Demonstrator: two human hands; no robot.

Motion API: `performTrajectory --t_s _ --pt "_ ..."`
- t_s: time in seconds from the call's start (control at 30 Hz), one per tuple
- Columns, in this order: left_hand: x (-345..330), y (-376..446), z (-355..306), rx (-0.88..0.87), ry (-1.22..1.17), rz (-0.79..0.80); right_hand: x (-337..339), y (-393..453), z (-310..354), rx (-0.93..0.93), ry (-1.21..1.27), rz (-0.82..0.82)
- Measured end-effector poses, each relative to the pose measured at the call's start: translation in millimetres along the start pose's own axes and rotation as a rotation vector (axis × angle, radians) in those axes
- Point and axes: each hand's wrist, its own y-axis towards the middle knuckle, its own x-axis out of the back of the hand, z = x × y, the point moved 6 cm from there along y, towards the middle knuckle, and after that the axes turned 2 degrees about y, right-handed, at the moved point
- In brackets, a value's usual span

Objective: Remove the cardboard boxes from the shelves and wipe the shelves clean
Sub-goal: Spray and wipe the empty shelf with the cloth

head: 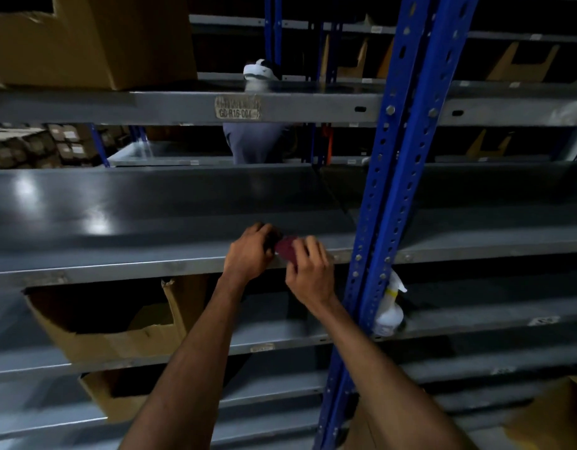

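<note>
While both forearms reach up and forward from the bottom of the view, the two hands meet at the front lip of the middle shelf [150, 228]. The left hand [249, 254] has its knuckles up and its fingers curled over the near end of a small dark red cloth [286, 249]; the right hand [309, 269] sits just beside it, fingers bent, pinching the other side of the same cloth. The cloth is bunched between them, resting at the shelf's front edge, only a small patch of it showing.

That shelf is dark grey metal, bare and glossy, with pale light patches on its left part. On the shelf above, at the upper left, sits a large cardboard box [92, 40]. Below the hands, an open, torn cardboard box [118, 332] stands on the next shelf down, and a further box [114, 397] sits under that one.

A blue perforated upright [394, 190] runs just right of the hands. A white spray bottle [389, 310] stands beside its foot on the lower shelf. Behind the racks another person's back [254, 141] shows, blurred.
</note>
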Motion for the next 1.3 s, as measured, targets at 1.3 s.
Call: performTrajectory --t_s 1.3 --pt "-3 3 2 0.016 0.012 0.001 -16 0 -15 0.39 0.123 -0.102"
